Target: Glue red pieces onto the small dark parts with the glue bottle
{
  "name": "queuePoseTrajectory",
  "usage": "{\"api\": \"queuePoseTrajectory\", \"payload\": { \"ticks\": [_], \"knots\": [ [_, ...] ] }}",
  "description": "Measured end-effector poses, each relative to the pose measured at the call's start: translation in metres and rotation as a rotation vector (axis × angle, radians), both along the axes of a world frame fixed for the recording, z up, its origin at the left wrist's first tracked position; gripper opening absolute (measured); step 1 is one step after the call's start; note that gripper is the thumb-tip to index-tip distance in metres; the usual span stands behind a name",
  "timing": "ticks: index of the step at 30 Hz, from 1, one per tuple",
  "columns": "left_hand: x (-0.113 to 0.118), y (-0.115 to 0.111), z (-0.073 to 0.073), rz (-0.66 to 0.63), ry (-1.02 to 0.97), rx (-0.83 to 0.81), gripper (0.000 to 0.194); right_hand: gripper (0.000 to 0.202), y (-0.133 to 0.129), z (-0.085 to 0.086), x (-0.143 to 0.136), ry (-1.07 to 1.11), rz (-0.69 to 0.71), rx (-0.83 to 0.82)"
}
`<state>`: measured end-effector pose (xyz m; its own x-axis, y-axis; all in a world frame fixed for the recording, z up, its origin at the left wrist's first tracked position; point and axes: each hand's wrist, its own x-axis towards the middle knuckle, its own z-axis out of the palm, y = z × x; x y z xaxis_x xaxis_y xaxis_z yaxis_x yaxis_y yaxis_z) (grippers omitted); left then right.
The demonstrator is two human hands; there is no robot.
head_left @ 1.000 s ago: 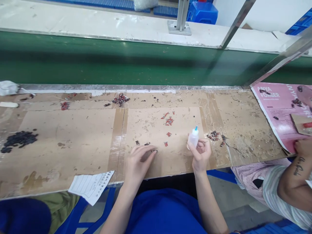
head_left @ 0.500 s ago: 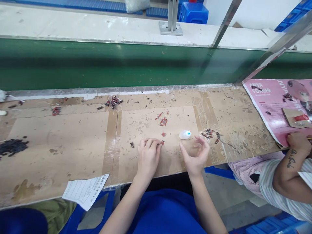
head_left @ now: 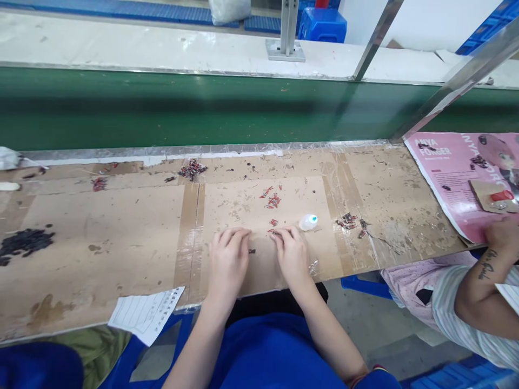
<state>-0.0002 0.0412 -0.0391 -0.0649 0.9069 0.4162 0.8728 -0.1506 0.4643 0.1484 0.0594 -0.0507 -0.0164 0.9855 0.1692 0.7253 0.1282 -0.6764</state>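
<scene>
My left hand (head_left: pixel 230 259) rests on the cardboard with its fingers bent together; what they hold, if anything, is too small to tell. A small dark piece (head_left: pixel 252 251) lies just right of it. My right hand (head_left: pixel 292 254) is closed at the fingertips, beside a few small red parts (head_left: pixel 273 222); whatever it pinches cannot be made out. Farther up lies a loose group of red parts (head_left: pixel 273 201). A small white bottle with a blue tip (head_left: pixel 308 222) lies to the upper right of my right hand.
Dark and red parts (head_left: pixel 348 220) lie to the right, another pile (head_left: pixel 192 169) at the back. Black pieces (head_left: pixel 25 243) and a paper slip (head_left: pixel 146 313) are on the left. A person's forearm (head_left: pixel 486 270) rests by a pink sheet (head_left: pixel 454 183). Metal posts (head_left: pixel 287 27) stand behind.
My right hand has moved left and its spread fingers have closed near the red parts. My left hand has shifted left, away from them. The dark piece now shows between the hands.
</scene>
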Motion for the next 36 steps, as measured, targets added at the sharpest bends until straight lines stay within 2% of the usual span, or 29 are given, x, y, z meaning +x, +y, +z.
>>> {"api": "queuePoseTrajectory", "payload": {
  "ticks": [4,7,10,13,20,26,32,36],
  "knots": [
    [-0.026,-0.011,-0.007,-0.219,-0.053,-0.007,0.025,0.012,-0.001,0.004,0.004,0.083,-0.012,-0.039],
    [-0.031,-0.015,-0.017,-0.298,-0.079,-0.033,0.023,0.009,-0.006,0.002,0.004,0.293,-0.017,-0.106],
    [-0.025,-0.014,-0.024,-0.256,-0.134,-0.062,0.023,0.01,-0.013,0.001,-0.001,0.524,-0.055,-0.197],
    [-0.017,-0.014,-0.027,-0.185,-0.247,-0.097,0.023,0.015,-0.018,0.003,-0.007,0.654,-0.053,-0.229],
    [-0.003,-0.02,-0.013,-0.118,-0.65,-0.286,0.018,0.019,-0.019,0.013,-0.013,0.915,-0.01,-0.399],
    [-0.001,-0.021,0.001,-0.134,-0.713,-0.329,0.019,0.02,-0.019,0.014,-0.012,0.929,-0.021,-0.43],
    [-0.002,-0.022,0.005,-0.13,-0.829,-0.4,0.022,0.018,-0.022,0.017,-0.012,0.886,0.02,-0.39],
    [0.0,-0.025,0.007,-0.131,-0.911,-0.419,0.024,0.015,-0.022,0.02,-0.011,0.933,0.043,-0.368]
  ]
}}
